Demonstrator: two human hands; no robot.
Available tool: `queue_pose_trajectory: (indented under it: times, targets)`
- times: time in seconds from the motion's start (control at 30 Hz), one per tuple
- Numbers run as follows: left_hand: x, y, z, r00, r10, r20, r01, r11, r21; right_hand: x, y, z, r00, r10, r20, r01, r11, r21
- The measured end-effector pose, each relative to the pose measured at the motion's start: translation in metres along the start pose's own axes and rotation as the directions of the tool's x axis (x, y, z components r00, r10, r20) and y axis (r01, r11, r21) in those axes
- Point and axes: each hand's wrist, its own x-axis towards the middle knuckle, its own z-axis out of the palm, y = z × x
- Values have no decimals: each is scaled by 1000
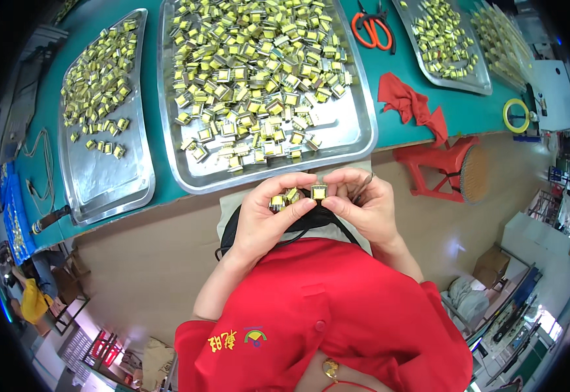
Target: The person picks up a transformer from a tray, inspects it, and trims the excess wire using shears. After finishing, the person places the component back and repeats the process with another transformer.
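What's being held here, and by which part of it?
Left hand and right hand fingertips pinch one yellow component at opposite sides; the left also holds similar components, grip unclear.

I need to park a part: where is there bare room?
Bare: the left tray between its yellow parts and near rim; the near right corner of the middle tray; a wedge of tabletop between that tray and red cloth. Crowded: the middle tray's far side.
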Motion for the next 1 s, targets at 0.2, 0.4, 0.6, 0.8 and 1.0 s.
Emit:
queue_pose_trajectory:
  times: [0.2, 0.4, 0.6, 0.8, 1.0]
  targets:
    - [3, 14, 1, 997, 68, 29, -69, 997, 43, 6, -14, 4, 1000, 0, 5, 0, 1000, -20]
    - [11, 27, 1, 992, 120, 45, -124, 989, 78, 16, -25, 7, 999, -32, 6, 32, 999, -21]
    - [15, 34, 0, 994, 108, 19, -109, 993, 45, 25, -36, 10, 999, -32, 21, 33, 997, -67]
    - [20, 43, -1, 986, 162, 23, -164, 983, 80, 34, -42, 12, 999, -36, 29, 38, 997, -65]
    - [23, 48, -2, 987, 161, -9, -161, 986, 47, 42, -44, 15, 998, -50, 42, 52, 997, -61]
